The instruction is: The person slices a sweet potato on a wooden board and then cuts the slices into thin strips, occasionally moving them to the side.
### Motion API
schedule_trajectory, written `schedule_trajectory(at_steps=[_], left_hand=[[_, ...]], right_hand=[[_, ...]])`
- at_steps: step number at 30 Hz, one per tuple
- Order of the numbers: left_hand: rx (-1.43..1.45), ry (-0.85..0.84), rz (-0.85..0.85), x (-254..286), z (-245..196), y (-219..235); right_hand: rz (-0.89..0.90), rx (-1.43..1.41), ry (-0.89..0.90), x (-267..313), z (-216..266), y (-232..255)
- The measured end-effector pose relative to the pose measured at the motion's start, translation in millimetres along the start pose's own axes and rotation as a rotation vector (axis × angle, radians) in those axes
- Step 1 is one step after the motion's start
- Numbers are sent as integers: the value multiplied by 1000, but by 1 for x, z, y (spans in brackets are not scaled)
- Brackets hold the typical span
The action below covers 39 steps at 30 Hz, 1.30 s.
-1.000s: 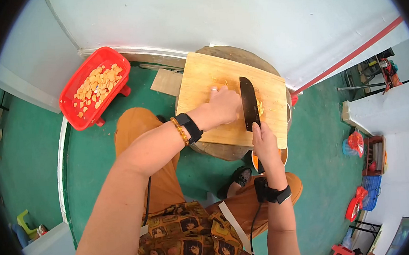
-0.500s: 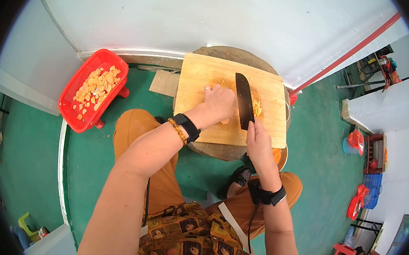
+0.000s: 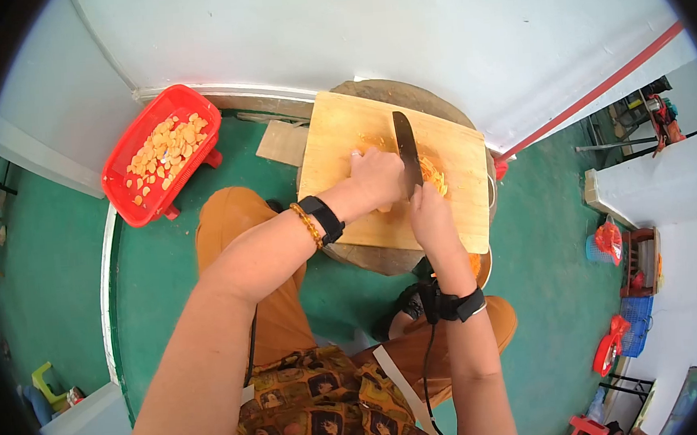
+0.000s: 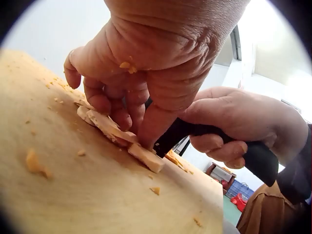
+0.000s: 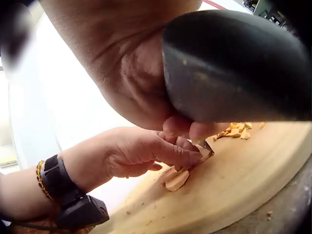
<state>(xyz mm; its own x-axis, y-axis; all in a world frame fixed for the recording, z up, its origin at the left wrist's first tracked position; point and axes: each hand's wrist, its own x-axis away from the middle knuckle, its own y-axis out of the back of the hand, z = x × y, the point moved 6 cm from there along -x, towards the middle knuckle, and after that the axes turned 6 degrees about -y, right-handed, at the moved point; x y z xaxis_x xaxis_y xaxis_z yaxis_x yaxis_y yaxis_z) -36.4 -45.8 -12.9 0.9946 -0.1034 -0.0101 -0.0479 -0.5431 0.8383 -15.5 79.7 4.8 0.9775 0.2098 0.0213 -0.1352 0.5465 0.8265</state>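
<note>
My left hand [image 3: 380,176] holds a row of overlapping pale-orange vegetable slices [image 4: 147,158] on the wooden cutting board [image 3: 345,125], its fingers bent down over them and the thumb at their side. My right hand [image 3: 432,213] grips the black handle [image 4: 261,161] of a kitchen knife [image 3: 405,142]. The dark blade stands on edge right beside the left fingers, its tip pointing to the wall. To the right of the blade lies a heap of cut orange strips [image 3: 435,179]. Small crumbs [image 4: 38,164] are scattered over the board.
Under the board is a round wooden block [image 3: 371,258]. A bowl with orange shreds [image 3: 484,271] sits below the board's near right corner. A red plastic basin [image 3: 113,185] of orange slices [image 3: 164,149] stands at the left. The white wall [image 3: 368,30] rises just behind the board.
The knife has shifted left and away from the body, its blade turning from a flat-showing side to a narrower edge-on view. The left hand stays nearly in place over the slices.
</note>
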Motion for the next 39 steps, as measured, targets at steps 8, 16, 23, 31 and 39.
schedule_trajectory(at_steps=[8, 16, 23, 31, 39], left_hand=[[-10, -25, -10, -1, 2, -6], [-46, -16, 0, -1, 3, -7], [-28, -3, 52, -2, 2, -5], [17, -17, 37, 5, 5, 0], [-66, -33, 47, 2, 2, -2]], right_hand=[[50, 20, -54, 23, -1, 16], [23, 150, -6, 40, 5, 11], [16, 53, 7, 6, 5, 2], [36, -33, -100, 13, -4, 16], [12, 38, -4, 28, -1, 13]])
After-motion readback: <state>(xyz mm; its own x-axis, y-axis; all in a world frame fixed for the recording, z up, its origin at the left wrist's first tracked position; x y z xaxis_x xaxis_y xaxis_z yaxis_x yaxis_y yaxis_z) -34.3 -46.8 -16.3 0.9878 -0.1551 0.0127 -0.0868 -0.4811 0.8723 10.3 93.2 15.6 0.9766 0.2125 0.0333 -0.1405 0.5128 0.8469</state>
